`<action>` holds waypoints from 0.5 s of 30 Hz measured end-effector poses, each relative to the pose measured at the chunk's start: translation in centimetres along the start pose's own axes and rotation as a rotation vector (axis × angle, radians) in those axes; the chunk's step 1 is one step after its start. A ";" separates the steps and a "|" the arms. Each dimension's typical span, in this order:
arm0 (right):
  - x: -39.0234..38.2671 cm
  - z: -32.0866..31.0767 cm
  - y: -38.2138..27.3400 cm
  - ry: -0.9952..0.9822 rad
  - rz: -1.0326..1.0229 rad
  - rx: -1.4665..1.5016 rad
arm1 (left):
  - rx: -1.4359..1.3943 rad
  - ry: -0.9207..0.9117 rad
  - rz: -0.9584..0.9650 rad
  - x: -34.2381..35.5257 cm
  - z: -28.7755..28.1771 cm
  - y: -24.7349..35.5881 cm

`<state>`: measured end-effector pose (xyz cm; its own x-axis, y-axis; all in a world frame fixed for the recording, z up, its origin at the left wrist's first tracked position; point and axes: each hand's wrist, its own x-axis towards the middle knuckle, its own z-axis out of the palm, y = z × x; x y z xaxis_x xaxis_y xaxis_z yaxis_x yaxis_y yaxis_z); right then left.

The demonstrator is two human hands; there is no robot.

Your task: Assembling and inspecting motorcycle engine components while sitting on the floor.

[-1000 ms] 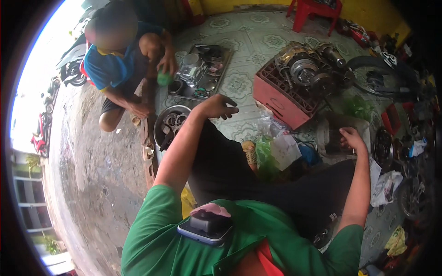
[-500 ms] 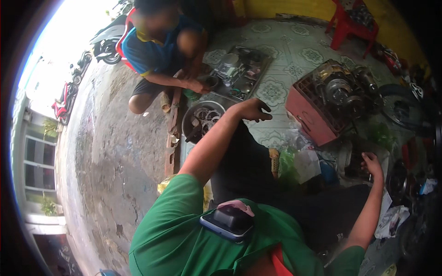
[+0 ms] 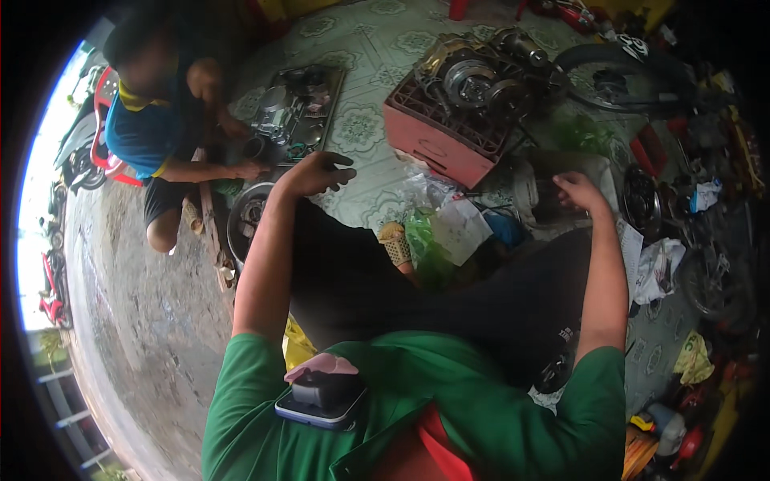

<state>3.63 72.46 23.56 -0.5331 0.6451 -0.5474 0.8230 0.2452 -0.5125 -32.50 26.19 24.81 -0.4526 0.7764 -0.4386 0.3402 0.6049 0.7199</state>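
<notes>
**gearhead_22:** Hands first then: left hand (image 3: 314,172) is stretched out over the edge of the round grey metal bowl (image 3: 243,218) on the floor, fingers curled loosely with what looks like a small dark part pinched at the tips. Too blurry for me to say what it is, or whether it's really clamped.

**torque_tom:** And the right hand (image 3: 579,191)?

**gearhead_22:** Well apart from the left, out on the other side. It rests with bent fingers on top of a grimy grey engine casing (image 3: 545,188) that sits on the patterned tile floor (image 3: 357,128). Can't tell if it's gripping or just lying there.

**torque_tom:** What's between the two?

**gearhead_22:** Clear and green plastic bags with a sheet of white paper (image 3: 449,228), just in front of the wearer's dark trouser legs. Behind those, a red plastic crate (image 3: 437,140) with a silver engine block (image 3: 473,80) sitting in it.

**torque_tom:** Somebody else there?

**gearhead_22:** Yep, a person in a blue shirt (image 3: 144,132) crouches across the bowl, their hand near its far rim, beside a flat metal tray of engine parts (image 3: 293,108). A black tyre (image 3: 618,76) lies off to the right, past the crate.
</notes>
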 end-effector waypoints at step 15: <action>1.2 0.5 -0.5 -0.078 0.011 -0.032 | -0.097 -0.094 0.057 -0.7 -0.4 0.7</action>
<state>2.49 72.81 22.81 -0.5364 0.5899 -0.6035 0.8342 0.2619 -0.4854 -32.23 26.03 25.85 -0.3543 0.8249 -0.4405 0.2799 0.5430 0.7917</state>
